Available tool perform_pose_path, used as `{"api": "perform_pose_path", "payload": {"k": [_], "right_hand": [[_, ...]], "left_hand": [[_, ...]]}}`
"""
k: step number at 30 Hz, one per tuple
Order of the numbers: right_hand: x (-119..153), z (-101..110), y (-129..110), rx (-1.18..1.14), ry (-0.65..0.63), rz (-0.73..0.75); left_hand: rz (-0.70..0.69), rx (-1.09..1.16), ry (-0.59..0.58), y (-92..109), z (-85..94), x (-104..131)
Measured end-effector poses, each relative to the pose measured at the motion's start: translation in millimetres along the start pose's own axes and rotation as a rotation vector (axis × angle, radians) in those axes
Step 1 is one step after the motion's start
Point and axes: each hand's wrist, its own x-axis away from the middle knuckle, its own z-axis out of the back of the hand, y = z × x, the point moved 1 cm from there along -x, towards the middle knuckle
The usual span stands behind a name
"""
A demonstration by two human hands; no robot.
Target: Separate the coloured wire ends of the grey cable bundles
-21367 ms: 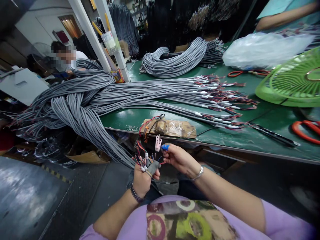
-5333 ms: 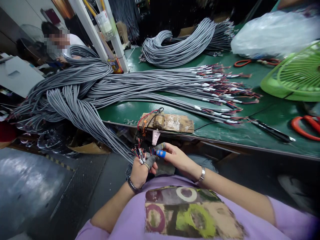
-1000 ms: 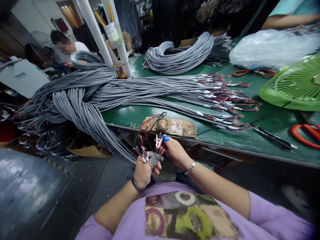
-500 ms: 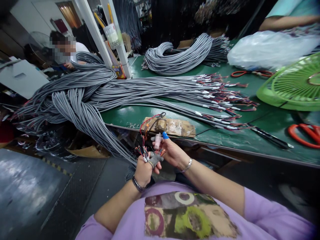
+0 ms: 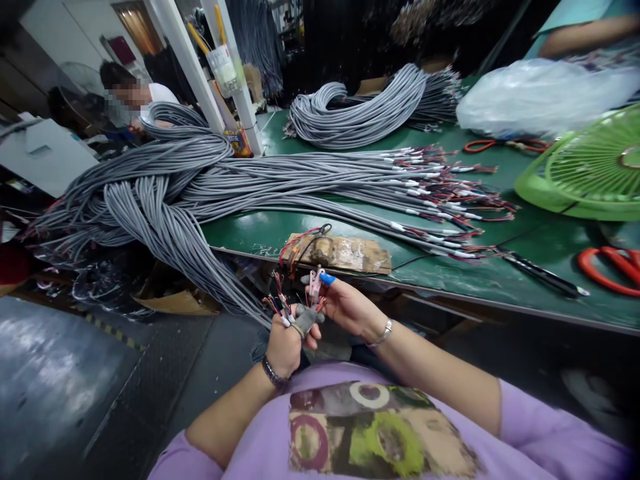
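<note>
My left hand [image 5: 289,343] is closed around the ends of several grey cables [image 5: 240,293], with grey covers on some of its fingers. Thin coloured wires [image 5: 281,303] fan out above that fist. Close beside it, my right hand [image 5: 345,307] has a blue cover [image 5: 326,278] on one fingertip. Its fingers pinch a small pale pink piece [image 5: 315,283] against the wire ends; what kind of piece it is, I cannot make out. At the bench edge just beyond lies a worn wooden block [image 5: 345,253] with red and black leads.
Long grey cables with white-marked ends [image 5: 300,173] cross the green bench [image 5: 510,293]. Behind lies a cable coil [image 5: 360,120]. On the right are a green fan [image 5: 585,167], orange-handled scissors [image 5: 610,267], black tweezers-like tool [image 5: 543,273] and plastic bag [image 5: 540,100]. Two other people work nearby.
The pale pink piece has tilted and come down closer to the wires at my left hand. My right wrist has shifted slightly right, and the coloured wires have spread leftward.
</note>
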Motion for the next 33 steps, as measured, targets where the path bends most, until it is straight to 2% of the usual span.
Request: {"api": "perform_pose_path", "payload": {"k": [6, 15, 20, 26, 31, 33], "right_hand": [[-3.2, -0.9, -1.0, -0.047, 0.028, -0.043], [-7.2, -3.9, 0.3, -0.053, 0.059, -0.005], [-3.0, -0.5, 5.0, -0.02, 0.023, -0.004], [14.8, 10.4, 7.0, 0.251, -0.153, -0.06], [31.3, 7.8, 0.8, 0.527, -0.135, 0.047], [34.7, 4.5, -0.4, 0.561, -0.193, 0.037]], "left_hand": [[0.026, 0.02, 0.011, -0.9, -1.8, -4.9], [0.089, 0.011, -0.001, -5.1, -5.4, -9.4], [0.068, 0.011, -0.003, -4.4, -4.0, -7.3], [0.027, -0.052, -0.011, -8.1, 2.1, 3.2], [0.016, -0.169, -0.084, -10.1, 3.1, 7.0], [0.045, -0.193, -0.124, -9.4, 2.4, 6.5]]}}
